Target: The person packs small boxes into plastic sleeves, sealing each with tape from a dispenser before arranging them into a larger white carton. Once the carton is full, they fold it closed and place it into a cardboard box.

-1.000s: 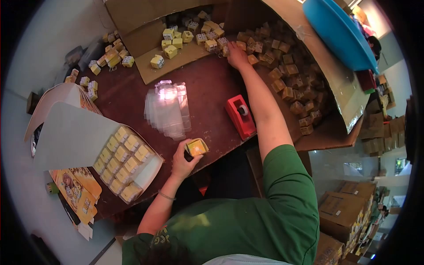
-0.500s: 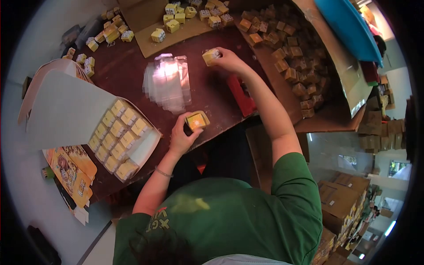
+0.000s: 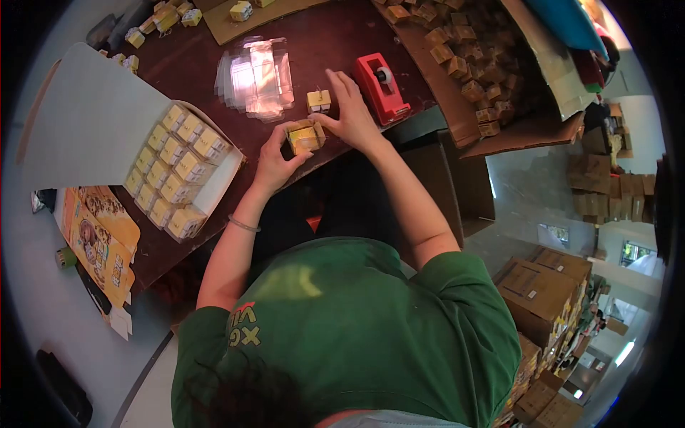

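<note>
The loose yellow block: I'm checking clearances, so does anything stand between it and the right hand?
Nothing visible does: the loose yellow block sits just beside the right hand. The red tape dispenser is on the hand's other side, out of the way.

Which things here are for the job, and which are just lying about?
Probably for the job:
open little box in the left hand
yellow block near the right hand
clear plastic sheets
white box with rows of yellow blocks
red tape dispenser, untouched

Probably just lying about:
blue basin
stacked cartons on the right
black thing, too dark to name
</note>
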Tool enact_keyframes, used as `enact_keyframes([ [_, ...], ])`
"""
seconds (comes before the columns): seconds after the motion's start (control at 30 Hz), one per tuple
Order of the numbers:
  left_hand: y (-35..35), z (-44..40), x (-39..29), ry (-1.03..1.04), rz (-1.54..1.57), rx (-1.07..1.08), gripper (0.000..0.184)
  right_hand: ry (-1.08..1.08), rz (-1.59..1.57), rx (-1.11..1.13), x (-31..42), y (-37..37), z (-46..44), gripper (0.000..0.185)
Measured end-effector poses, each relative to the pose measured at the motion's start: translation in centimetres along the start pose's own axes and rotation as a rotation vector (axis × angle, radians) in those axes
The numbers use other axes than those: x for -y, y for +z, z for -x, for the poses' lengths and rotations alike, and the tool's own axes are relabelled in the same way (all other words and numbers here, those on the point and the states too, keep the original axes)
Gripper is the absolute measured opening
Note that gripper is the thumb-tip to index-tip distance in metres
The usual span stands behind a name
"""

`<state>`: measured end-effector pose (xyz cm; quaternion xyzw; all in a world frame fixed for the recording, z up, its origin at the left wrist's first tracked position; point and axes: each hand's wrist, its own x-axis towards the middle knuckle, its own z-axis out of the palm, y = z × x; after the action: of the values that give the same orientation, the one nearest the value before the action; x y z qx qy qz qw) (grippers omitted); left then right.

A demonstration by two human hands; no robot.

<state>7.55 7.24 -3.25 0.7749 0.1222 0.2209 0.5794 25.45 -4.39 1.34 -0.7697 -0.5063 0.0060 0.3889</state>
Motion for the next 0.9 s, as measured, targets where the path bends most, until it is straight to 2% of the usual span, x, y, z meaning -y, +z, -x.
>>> enact_keyframes([
  [0.03,-0.1,0.0,-0.1,-0.001,-0.006,0.018,0.056,-0.109,-0.031,0.107,0.0,-1.3,-0.6,0.069],
  [0.13,-0.1,-0.2,-0.6,0.009,0.013,0.032,0.057,-0.183,-0.066,0.259,-2.7,-0.2,-1.9,0.053],
  [0.17,-0.1,-0.2,-0.6,0.021,0.019,0.033,0.057,-0.168,-0.085,0.164,-3.3,0.3,-2.2,0.044],
  [0.23,0.0,-0.2,-0.3,0.04,0.028,0.025,0.058,0.015,-0.344,0.23,-2.5,-0.9,-3.7,0.047],
  [0.27,-0.1,-0.1,-0.2,0.028,0.018,0.024,0.058,0.123,-0.461,0.188,-1.7,-1.5,-4.2,0.047],
  [0.3,-0.1,-0.2,-0.3,0.016,0.009,0.023,0.059,0.257,-0.641,0.249,1.1,-3.7,-5.0,0.046],
  [0.37,-0.1,0.0,-0.3,-0.013,0.016,0.012,0.059,0.369,-0.932,0.417,4.5,-6.7,-5.7,0.044],
  [0.43,-0.2,-0.1,-0.3,-0.04,0.043,0.002,0.058,0.235,-0.882,0.686,5.8,-6.7,-5.3,0.043],
  [0.5,-0.2,-0.2,-0.5,-0.045,-0.045,0.022,0.058,-0.187,-0.129,0.622,6.1,-5.4,-3.7,0.042],
  [0.53,-0.2,-0.1,-0.5,-0.049,-0.087,0.031,0.058,-0.334,0.071,0.535,5.8,-4.4,-2.4,0.042],
  [0.63,-0.2,-0.1,-0.5,-0.028,-0.014,0.036,0.059,-0.238,-0.295,0.28,4.7,-3.4,-0.7,0.039],
  [0.67,-0.2,-0.1,-0.5,-0.024,0.011,0.036,0.059,0.065,-0.673,0.229,4.2,-3.1,-0.2,0.036],
  [0.77,0.0,-0.1,-1.0,-0.022,-0.025,0.024,0.061,0.438,-0.738,0.296,1.8,-1.6,1.7,0.033],
  [0.8,-0.1,-0.1,-1.3,-0.01,-0.051,0.025,0.061,0.545,-0.901,0.297,1.8,0.2,2.4,0.03],
  [0.87,-0.5,0.2,-1.8,0.015,-0.101,0.029,0.062,0.611,-0.906,0.257,3.1,0.5,2.4,0.027],
  [0.9,-0.9,0.1,-1.8,-0.045,0.184,0.091,0.061,0.641,-0.908,0.24,3.7,0.6,2.3,0.025],
])
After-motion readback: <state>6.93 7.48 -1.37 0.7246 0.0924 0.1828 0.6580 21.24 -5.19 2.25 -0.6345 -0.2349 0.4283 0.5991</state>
